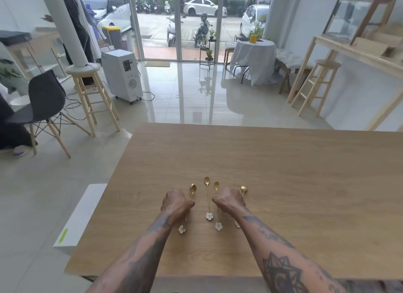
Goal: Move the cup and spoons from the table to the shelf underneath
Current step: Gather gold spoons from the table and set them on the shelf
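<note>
Several gold spoons with white flower ends lie side by side on the wooden table (283,172). My left hand (176,202) is curled down over the handle of the leftmost spoon (192,188), which lies on the table. My right hand (229,202) is curled the same way over the rightmost spoon (244,189), hiding most of its handle. Between my hands lie two untouched spoons, the longer one (208,196) and another (217,216). My fingertips are hidden under both hands. No cup is in view, and the shelf under the table is out of sight.
A white box (80,216) lies on the floor against the table's left side. Further left stand a black chair (43,105) and a wooden stool (91,92). A white appliance (122,74) stands on the tiled floor beyond.
</note>
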### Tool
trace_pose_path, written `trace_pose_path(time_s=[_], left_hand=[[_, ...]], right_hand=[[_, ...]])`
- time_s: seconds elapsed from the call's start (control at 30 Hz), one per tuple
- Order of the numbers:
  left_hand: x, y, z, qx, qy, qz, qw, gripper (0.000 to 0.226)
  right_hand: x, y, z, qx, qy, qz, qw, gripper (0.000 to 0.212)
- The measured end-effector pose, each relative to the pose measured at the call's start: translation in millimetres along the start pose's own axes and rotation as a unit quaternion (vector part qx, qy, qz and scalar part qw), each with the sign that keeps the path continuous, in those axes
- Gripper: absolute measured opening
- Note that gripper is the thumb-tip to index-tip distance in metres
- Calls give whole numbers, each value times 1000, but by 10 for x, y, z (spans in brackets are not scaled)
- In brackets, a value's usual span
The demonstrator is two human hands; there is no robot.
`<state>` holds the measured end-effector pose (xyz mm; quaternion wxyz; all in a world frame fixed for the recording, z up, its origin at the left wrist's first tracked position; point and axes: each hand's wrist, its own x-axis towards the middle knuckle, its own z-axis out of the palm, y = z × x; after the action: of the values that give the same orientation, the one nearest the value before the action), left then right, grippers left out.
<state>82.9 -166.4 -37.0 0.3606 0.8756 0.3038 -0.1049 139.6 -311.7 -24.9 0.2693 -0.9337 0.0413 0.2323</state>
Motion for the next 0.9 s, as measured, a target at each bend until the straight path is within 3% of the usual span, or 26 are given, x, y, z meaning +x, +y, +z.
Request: trace_pose_path(time_s=[0.1, 0.3, 0.5, 0.73, 0.9], left_hand=[[-152, 0, -207, -21, 19, 14, 1000, 21], [-530, 50, -695, -68, 45, 84, 993, 21], [-1022, -59, -976, -89, 62, 132, 985, 25], [-1604, -245, -1105, -104, 75, 144, 981, 21], [-2024, -306, -1214, -130, 109, 126, 977, 18]], right_hand=[[-137, -71, -131, 10, 31, -17, 999, 37], [-743, -321, -460, 59, 73, -63, 994, 20], [-1400, -380, -492, 81, 114, -83, 987, 25], [-2033, -271, -437, 56, 115, -86, 988, 22], [-2397, -170, -488, 63, 120, -102, 986, 34]])
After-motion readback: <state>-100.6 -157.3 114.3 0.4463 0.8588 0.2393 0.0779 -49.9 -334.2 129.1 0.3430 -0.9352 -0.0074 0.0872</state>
